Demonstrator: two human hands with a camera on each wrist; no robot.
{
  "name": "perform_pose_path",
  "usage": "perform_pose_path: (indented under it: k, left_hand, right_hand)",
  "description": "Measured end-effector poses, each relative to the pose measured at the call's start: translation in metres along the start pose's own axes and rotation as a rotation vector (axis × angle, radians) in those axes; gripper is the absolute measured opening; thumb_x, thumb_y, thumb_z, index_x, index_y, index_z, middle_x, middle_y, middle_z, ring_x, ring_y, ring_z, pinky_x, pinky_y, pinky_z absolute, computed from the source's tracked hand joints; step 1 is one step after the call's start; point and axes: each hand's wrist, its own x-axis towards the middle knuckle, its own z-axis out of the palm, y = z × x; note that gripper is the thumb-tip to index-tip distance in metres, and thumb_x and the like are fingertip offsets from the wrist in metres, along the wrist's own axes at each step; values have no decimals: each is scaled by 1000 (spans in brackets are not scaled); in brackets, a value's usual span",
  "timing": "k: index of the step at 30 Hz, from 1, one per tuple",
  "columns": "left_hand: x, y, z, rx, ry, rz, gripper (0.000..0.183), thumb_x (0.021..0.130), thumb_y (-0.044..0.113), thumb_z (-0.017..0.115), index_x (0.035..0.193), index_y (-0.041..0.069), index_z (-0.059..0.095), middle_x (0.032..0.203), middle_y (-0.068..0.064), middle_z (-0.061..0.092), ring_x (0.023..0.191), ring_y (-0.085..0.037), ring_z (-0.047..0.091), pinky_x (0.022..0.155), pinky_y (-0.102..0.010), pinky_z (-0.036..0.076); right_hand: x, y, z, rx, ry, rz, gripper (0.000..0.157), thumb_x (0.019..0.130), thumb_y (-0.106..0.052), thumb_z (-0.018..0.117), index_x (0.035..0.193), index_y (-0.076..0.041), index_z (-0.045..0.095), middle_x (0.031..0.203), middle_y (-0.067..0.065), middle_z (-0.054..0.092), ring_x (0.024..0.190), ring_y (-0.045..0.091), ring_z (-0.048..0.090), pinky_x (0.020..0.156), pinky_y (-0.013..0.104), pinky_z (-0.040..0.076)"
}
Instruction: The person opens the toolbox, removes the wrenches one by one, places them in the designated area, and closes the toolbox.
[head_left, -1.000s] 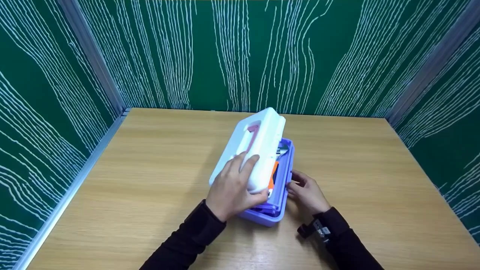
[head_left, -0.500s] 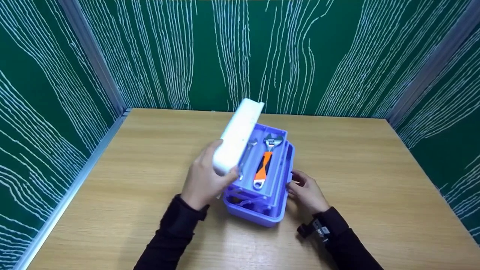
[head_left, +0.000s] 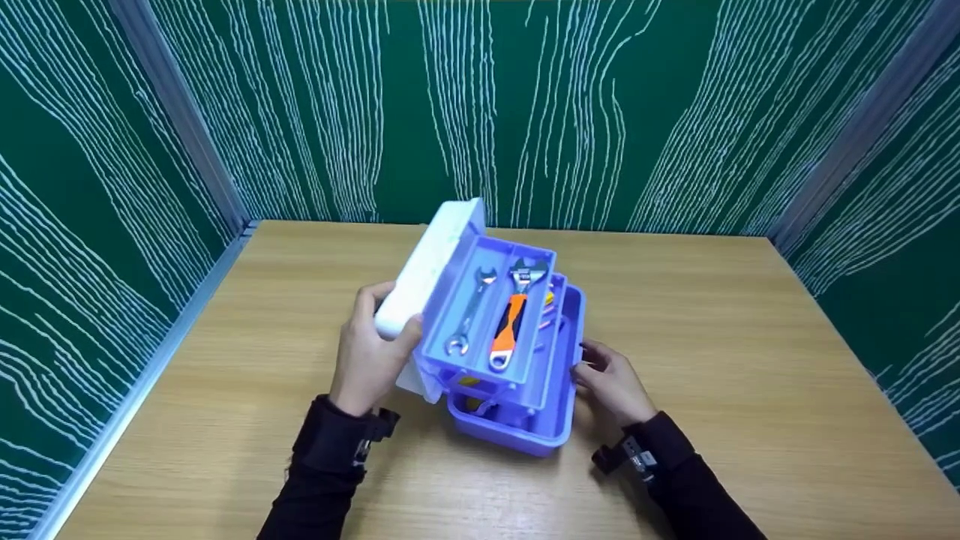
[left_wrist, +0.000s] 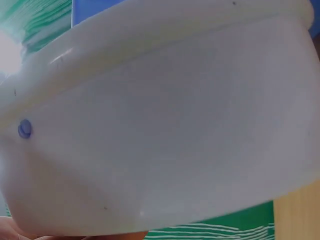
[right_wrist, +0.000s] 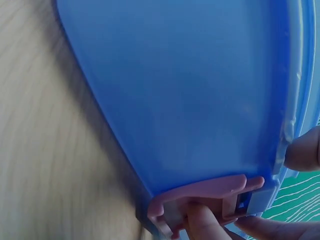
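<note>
A purple toolbox [head_left: 510, 441] sits on the table, its white lid [head_left: 427, 266] swung up toward the left and its stepped trays raised. My left hand [head_left: 371, 356] grips the lid's near edge, thumb on the inner side. White lid plastic fills most of the left wrist view, hiding nearly all of that hand. On the box's right side, my right hand [head_left: 616, 384] holds the front wall, with a finger in the pink latch [right_wrist: 200, 189] and another digit at the rim. The top tray holds a silver wrench [head_left: 472, 311] and an orange-handled adjustable wrench [head_left: 510, 326].
Small yellow and pink-purple items [head_left: 550, 304] show in the lower tray. Beneath the box lies a wooden table [head_left: 712, 337]. Green panels [head_left: 555, 112] with wavy white lines and grey corner posts [head_left: 180, 112] enclose it on three sides.
My left hand has swung the lid up and to the left, and the trays have risen and spread with it, uncovering both wrenches. My right hand has stayed at the latch.
</note>
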Motion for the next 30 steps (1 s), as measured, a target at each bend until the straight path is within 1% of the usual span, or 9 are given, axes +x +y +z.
perform_pose_path:
  k: [4,8,11,14,17,20,25,28,30]
  left_hand:
    - [0,-10,-10,-38,-18,-54,56,87,27,66,136,10,46,121,-18,61,92,-29,63,66,-37,59]
    - [3,-23,-20,-24,-34,-97,55,92,26,58,142,9,45,130,-20,59,106,-32,61,84,-44,57]
    - [6,-31,-27,-47,-63,-144,53,96,24,53,145,9,43,137,-19,55,113,-33,60,91,-46,55]
    - [11,-40,-34,-99,-90,-207,49,99,23,49,145,8,42,134,-21,57,110,-32,63,87,-40,56]
    - [15,-49,-40,-129,-102,-272,45,101,25,47,141,6,43,124,-25,62,95,-26,67,75,-32,56]
    - [18,-60,-45,-142,-102,-338,43,101,29,46,137,5,45,116,-25,62,81,-17,65,67,-27,53]
    - [20,-77,-48,-224,-78,-428,41,100,31,51,129,1,49,111,-15,60,79,-10,62,67,-24,52]
    - [20,-86,-49,-269,-71,-449,38,99,30,54,122,0,54,100,-5,63,77,-9,61,65,-22,51]
    - [19,-91,-51,-262,-78,-456,38,98,30,57,120,-1,57,89,0,63,68,-7,59,58,-20,47]
  right_hand:
    - [1,0,0,1,9,4,56,88,0,52,141,11,41,131,31,55,104,20,62,82,17,54]
    - [1,0,0,8,11,11,55,88,0,52,141,11,41,130,32,54,101,19,63,79,16,54]
    - [2,0,2,16,2,11,55,89,0,53,141,11,41,131,32,54,103,22,62,78,17,54]
    - [2,1,3,11,-13,7,57,89,-1,56,143,9,40,130,32,54,103,23,62,77,19,55]
    - [2,1,3,-5,-22,2,60,88,-2,59,144,8,39,130,32,54,101,20,61,76,21,55]
    - [1,1,3,-18,-22,-3,61,88,-2,60,145,7,39,130,31,55,101,21,61,77,21,55]
    - [0,2,4,-32,-18,-11,60,88,-2,60,144,6,40,129,31,56,102,20,61,75,20,54]
    - [-1,2,4,-30,-16,-17,59,89,-1,59,143,7,41,128,31,56,99,17,61,71,19,54]
    - [-1,2,4,-29,-19,-23,58,89,-1,58,143,8,41,128,31,56,97,15,61,69,19,54]
